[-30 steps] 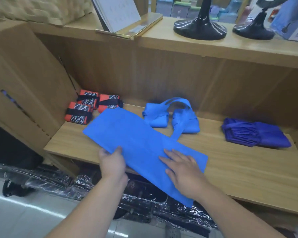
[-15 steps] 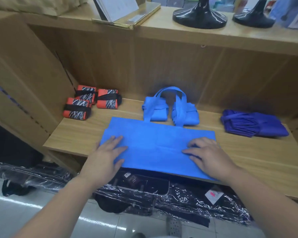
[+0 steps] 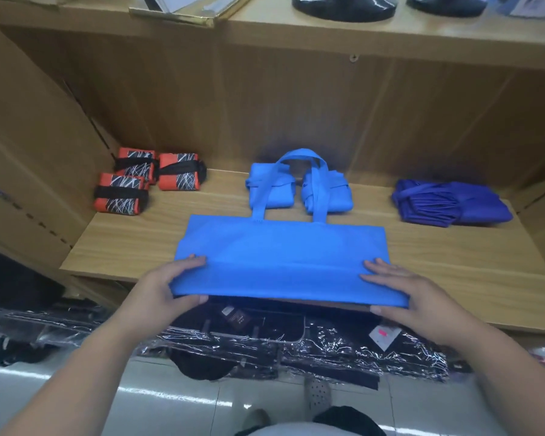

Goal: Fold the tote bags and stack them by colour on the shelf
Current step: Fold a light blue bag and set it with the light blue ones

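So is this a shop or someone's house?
Probably a shop: orange bags, blue bags and purple bags sit grouped by colour on the shelf, and plastic-wrapped goods with a tag lie below.

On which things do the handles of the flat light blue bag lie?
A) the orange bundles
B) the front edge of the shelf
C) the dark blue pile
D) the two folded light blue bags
D: the handles of the flat bag run back over the two folded light blue bags, one side of the loop across each.
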